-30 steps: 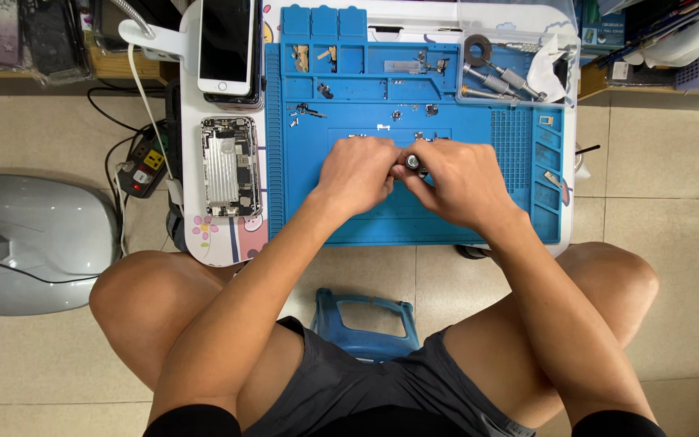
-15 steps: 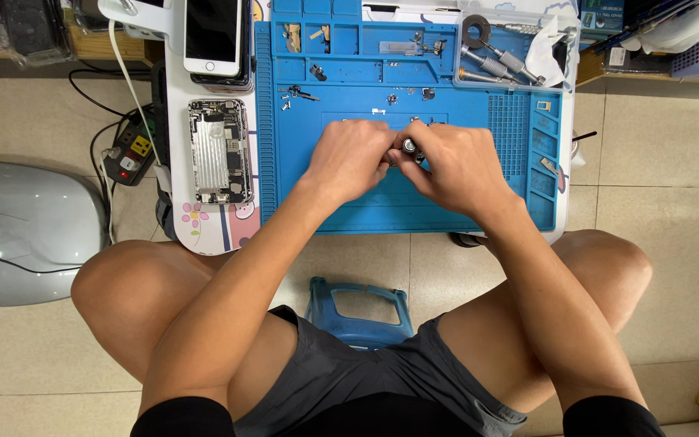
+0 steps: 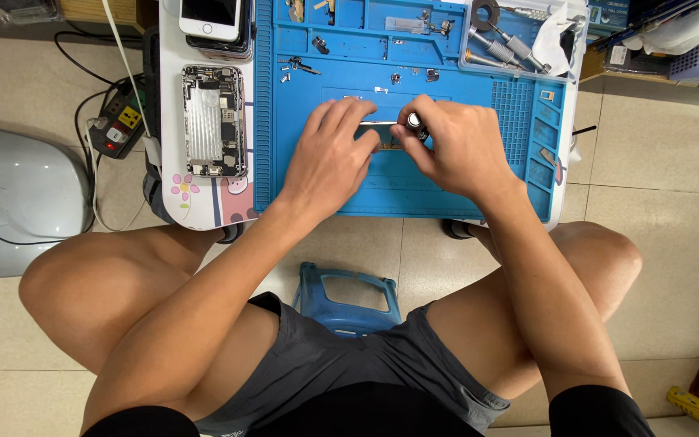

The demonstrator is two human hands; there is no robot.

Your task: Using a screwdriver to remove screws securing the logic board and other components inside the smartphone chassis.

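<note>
Head view, looking straight down at a blue repair mat [image 3: 414, 186] on a small white desk [image 3: 204, 206]. Both hands meet at mat centre over a small flat part [image 3: 382, 133], a thin metal-edged piece, mostly hidden beneath the fingers.

Left hand [image 3: 329, 154]: fingers curled down, tips pressing on the left end of the part to pin it against the mat. Closed lightly on it, more steadying than gripping.

Right hand [image 3: 446, 150]: fingers closed around a slim screwdriver [image 3: 414, 121], its round silver cap showing above the knuckles, tip hidden but aimed at the part.

Handling judgement: part looks light, thin and rigid, likely fragile and prone to sliding on the mat. Best held by its edges, flat against the mat, with fingertip pressure only; avoid bending or pressing its face.

Surroundings: opened phone chassis [image 3: 213, 121] lies left of the mat, well apart from the hands. A white phone [image 3: 210, 18] sits above it. Loose screws and small brackets [image 3: 297, 65] lie in the mat's upper area; metal tools [image 3: 499, 40] in the tray at top right
</note>
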